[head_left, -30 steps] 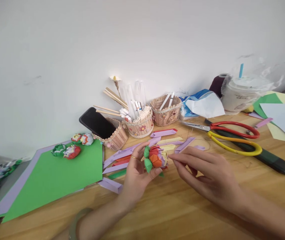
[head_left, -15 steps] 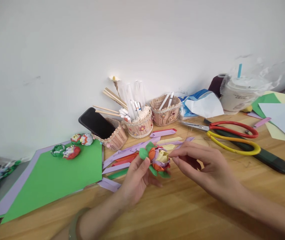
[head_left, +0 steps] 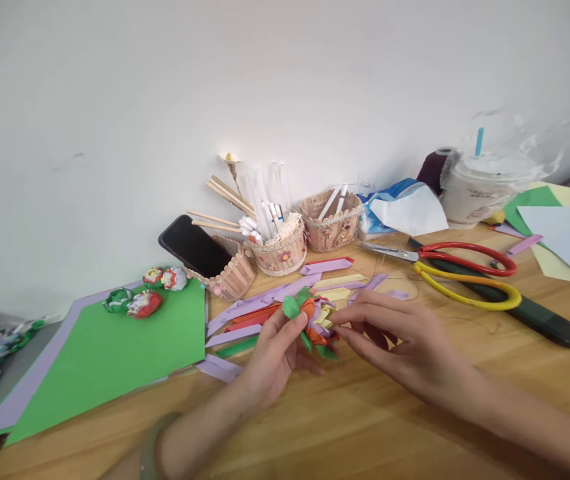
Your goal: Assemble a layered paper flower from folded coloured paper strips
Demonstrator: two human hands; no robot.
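Low over the wooden table, a folded paper flower (head_left: pixel 319 321) with green, orange, purple and yellow petals sits between my hands. My left hand (head_left: pixel 275 350) is closed on its left side, thumb across the green and orange petals. From the right, the thumb and index finger of my right hand (head_left: pixel 397 337) pinch at the flower's right edge, by the yellow centre. The exact petal between those fingertips is too small to make out. Behind the flower lie folded paper strips (head_left: pixel 249 310) in purple, red, yellow and green.
Green paper (head_left: pixel 129 363) bearing small paper flowers (head_left: pixel 145 303) lies left. A phone (head_left: pixel 195 245) leans in one of the wooden-stick baskets (head_left: pixel 277 257) along the wall. Scissors (head_left: pixel 465 263) rest over a dark green tool (head_left: pixel 539 317) at right, before a bagged drink cup (head_left: pixel 479 190).
My right fingertips have moved slightly left onto the flower. The flower has turned a little and its centre is more covered. My left hand keeps its hold.
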